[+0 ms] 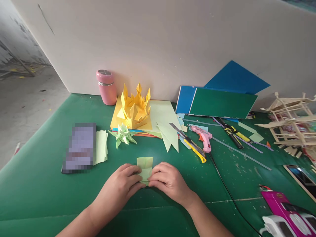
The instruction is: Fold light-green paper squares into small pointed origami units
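Observation:
A small light green paper piece [145,163], creased across, lies on the green tabletop with its lower edge folded. My left hand [127,180] pinches its left side, fingers bent and thumb low. On the other side my right hand [166,179] grips the right edge near the bottom, fingertips close to those of the left. Beyond them sit a pale green folded paper flower [124,135] and a yellow folded paper crown [135,110]. Several light green paper sheets [100,146] are stacked at the left, partly under a blurred-out phone-like object [81,148].
A yellow utility knife [195,149] and a pink glue gun [203,136] with a black cord lie to the right. Behind stand a pink flask [106,89] and a green board [222,102] against the wall. A wooden stick model [291,121] is at far right.

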The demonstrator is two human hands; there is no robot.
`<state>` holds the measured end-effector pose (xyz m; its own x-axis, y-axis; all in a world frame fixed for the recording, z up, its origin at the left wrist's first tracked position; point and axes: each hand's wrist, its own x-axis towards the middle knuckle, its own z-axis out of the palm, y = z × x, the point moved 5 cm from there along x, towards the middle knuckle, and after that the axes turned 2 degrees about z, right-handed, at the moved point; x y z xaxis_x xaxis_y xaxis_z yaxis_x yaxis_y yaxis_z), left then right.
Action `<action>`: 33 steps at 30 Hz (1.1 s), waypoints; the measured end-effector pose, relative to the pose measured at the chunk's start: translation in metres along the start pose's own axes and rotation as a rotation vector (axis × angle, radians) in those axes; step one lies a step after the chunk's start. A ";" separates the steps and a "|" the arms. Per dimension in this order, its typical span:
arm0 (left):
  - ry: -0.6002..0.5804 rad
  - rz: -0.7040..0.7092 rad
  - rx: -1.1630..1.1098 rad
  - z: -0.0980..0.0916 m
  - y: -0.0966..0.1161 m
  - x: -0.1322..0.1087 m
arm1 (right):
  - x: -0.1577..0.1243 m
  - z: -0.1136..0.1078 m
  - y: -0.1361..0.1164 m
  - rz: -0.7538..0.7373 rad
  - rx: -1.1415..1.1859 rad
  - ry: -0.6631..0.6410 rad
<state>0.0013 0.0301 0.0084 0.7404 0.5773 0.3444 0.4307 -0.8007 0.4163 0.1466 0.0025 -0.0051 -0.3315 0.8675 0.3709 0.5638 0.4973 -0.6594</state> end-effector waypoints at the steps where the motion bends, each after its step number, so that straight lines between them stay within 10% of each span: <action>1: -0.006 -0.003 0.000 0.001 0.000 0.001 | 0.000 0.000 0.001 0.023 0.009 0.007; 14: -0.046 -0.041 -0.090 0.007 -0.004 0.003 | -0.001 0.002 0.015 0.279 0.003 0.155; 33: -0.033 -0.061 -0.114 0.007 -0.004 -0.010 | 0.002 0.000 0.005 0.216 0.093 -0.098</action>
<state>-0.0042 0.0267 -0.0022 0.7321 0.6173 0.2880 0.4153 -0.7396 0.5297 0.1486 0.0070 -0.0073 -0.2852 0.9462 0.1531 0.5586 0.2938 -0.7756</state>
